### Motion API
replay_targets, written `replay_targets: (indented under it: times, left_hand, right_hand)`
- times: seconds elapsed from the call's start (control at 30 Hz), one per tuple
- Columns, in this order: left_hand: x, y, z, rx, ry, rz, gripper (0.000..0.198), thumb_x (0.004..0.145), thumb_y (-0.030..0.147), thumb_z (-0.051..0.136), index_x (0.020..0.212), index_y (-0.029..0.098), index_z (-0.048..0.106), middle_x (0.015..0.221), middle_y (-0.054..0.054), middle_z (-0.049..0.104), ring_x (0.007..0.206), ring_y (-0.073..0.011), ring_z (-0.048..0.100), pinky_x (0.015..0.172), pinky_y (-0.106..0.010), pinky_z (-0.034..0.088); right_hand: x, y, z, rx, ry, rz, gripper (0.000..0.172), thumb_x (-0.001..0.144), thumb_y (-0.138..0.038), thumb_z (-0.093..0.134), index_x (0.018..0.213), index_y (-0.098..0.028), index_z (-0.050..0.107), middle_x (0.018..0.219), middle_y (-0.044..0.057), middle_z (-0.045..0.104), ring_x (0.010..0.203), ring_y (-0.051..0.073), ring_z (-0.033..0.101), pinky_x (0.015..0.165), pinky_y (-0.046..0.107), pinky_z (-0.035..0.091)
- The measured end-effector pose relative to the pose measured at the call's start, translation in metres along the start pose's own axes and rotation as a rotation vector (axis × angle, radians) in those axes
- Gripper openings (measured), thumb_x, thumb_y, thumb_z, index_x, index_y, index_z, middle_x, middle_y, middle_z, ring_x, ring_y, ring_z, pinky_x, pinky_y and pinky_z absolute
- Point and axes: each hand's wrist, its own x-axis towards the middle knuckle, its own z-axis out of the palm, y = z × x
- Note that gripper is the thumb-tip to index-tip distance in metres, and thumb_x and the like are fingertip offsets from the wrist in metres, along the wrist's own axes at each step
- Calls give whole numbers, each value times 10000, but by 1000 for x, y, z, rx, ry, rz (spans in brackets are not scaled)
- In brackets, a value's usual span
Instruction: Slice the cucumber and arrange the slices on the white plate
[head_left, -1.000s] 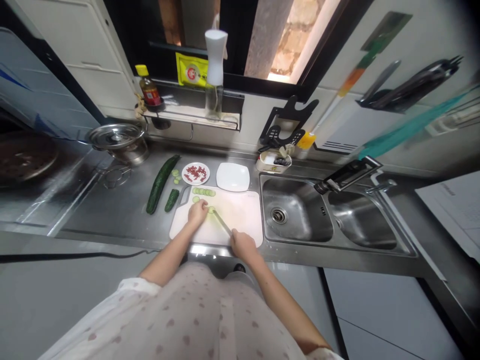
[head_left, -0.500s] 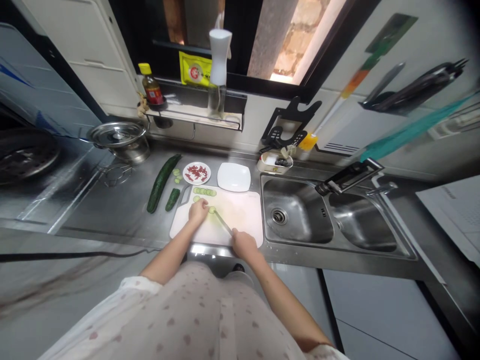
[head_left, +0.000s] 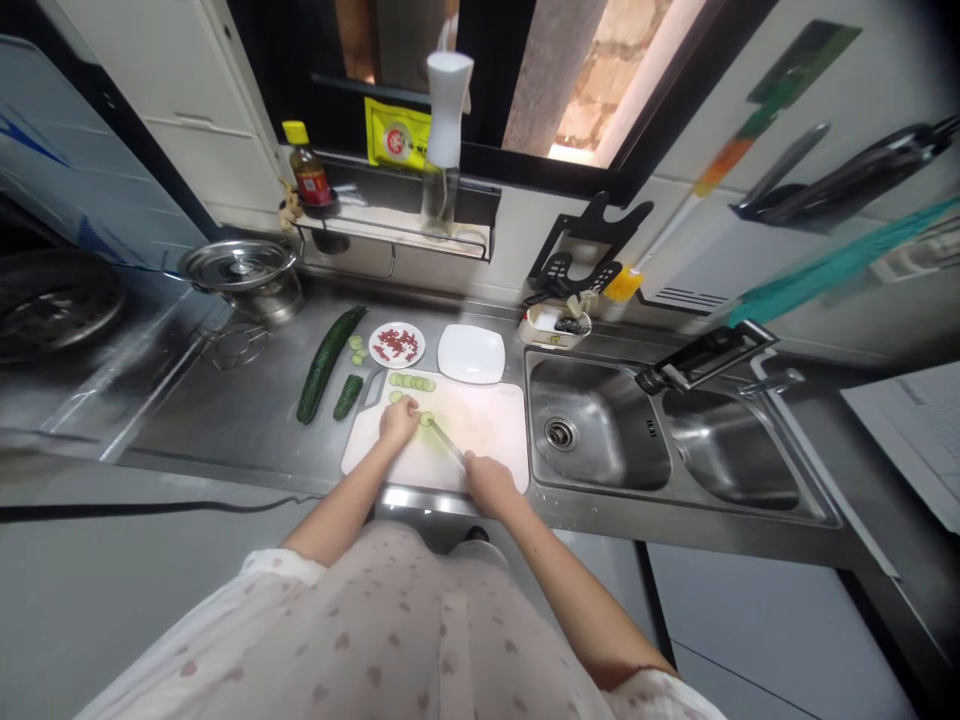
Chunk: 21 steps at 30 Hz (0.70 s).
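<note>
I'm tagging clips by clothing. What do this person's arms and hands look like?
The left hand and right hand are bare and ungloved, as are both forearms. The left sleeve and right sleeve are white and loose, part of a white top with small, dull pinkish hearts.

Stainless-steel desk (head_left: 187, 420) runs from nine to four o'clock, with a double-basin sink (head_left: 600, 440) inset at three. Dark-framed window (head_left: 555, 70) noted at twelve to one o'clock, brightly lit brickwork (head_left: 596, 110) visible beyond; pale wall (head_left: 705, 140) at two, white panelling (head_left: 172, 100) at ten.
</note>
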Motion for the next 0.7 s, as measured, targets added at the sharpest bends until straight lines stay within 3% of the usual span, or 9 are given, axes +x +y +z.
replay_targets:
  times: [0.7]
  left_hand:
    - [5,1,-1,9,-21,-5,210,749,215,615,956,230,647,946,-35,678,933,-191,640,813,-257,450]
  right_hand:
    - [12,-10,-12,26,-37,37,317,890,-97,378,1144,-155,559,1026,151,673,977,237,654,731,304,475]
